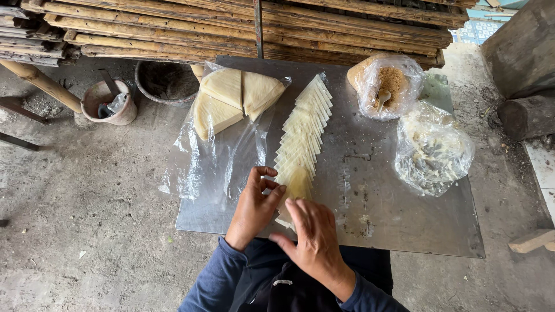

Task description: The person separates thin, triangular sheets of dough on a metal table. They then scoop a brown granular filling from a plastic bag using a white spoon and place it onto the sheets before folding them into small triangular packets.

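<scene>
A row of several pale yellow triangular dough sheets (303, 130) lies overlapped down the middle of a metal sheet (399, 219). My left hand (254, 207) and my right hand (312, 240) meet at the near end of the row, fingers pinching the nearest triangle (298, 184). A stack of larger triangular sheets (234, 98) rests on clear plastic (214, 162) at the far left of the metal sheet.
A plastic bag of brown crumbly filling with a spoon (387, 86) and a bag of pale shredded filling (430, 147) sit at the right. A pink pot (110, 101) and dark bowl (167, 81) stand on the concrete floor. Bamboo slats (243, 29) lie behind.
</scene>
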